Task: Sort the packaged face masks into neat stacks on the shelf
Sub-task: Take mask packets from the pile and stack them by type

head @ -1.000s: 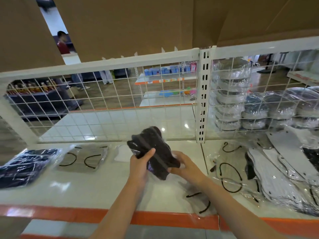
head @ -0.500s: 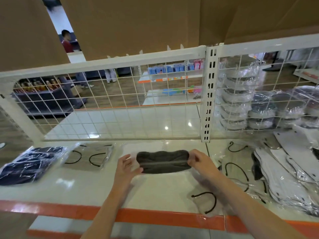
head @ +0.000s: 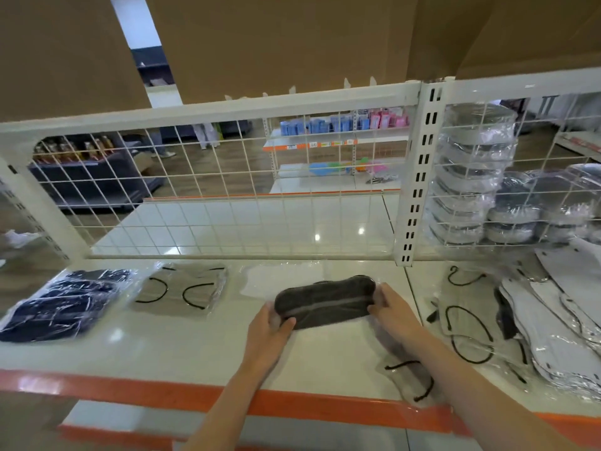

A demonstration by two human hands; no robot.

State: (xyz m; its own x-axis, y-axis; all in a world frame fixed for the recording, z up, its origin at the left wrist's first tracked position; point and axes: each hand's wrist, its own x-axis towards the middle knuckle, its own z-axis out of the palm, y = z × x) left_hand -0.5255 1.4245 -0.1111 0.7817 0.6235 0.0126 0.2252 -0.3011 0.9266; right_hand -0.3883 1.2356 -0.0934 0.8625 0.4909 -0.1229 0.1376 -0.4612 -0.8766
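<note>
A dark grey packaged mask (head: 325, 302) lies flat on the white shelf (head: 182, 346), near its middle. My left hand (head: 270, 323) grips its left end, thumb on top. My right hand (head: 392, 309) holds its right end. To the left lie a grey mask pack with black loops (head: 182, 292) and a stack of navy mask packs (head: 61, 302). A clear pack with black loops (head: 409, 375) sits under my right forearm at the front edge.
A loose heap of white and clear mask packs (head: 553, 330) covers the shelf's right part. A white wire grid (head: 227, 196) and a slotted upright post (head: 419, 177) close the back. Stacked wrapped items (head: 471, 177) stand behind the grid. An orange strip (head: 130, 390) edges the shelf front.
The dark grey pack came down from being held up crumpled to lying flat and lengthwise on the shelf, with both hands now at its ends.
</note>
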